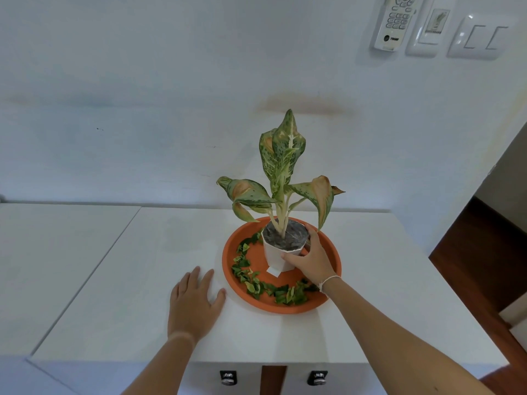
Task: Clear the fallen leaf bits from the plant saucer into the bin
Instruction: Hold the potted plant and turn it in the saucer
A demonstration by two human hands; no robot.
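Observation:
A round terracotta saucer [332, 259] sits on the white cabinet top [137, 280]. In its middle stands a white faceted pot [273, 253] holding a spotted green plant [282, 163] with browning leaves. Several green leaf bits [248, 276] lie in an arc along the saucer's left and near rim. My right hand [309, 259] is wrapped around the pot's right side, thumb on the front. My left hand [195, 305] rests flat on the cabinet top just left of the saucer, fingers spread, thumb close to the rim. No bin is in view.
The wall runs close behind the plant, with a remote holder [395, 21] and light switches [482, 38] at upper right. A second white surface [57, 252] adjoins on the left. The cabinet's right edge drops to dark wooden floor [479, 258]. Two drawer handles [228, 377] show below the front edge.

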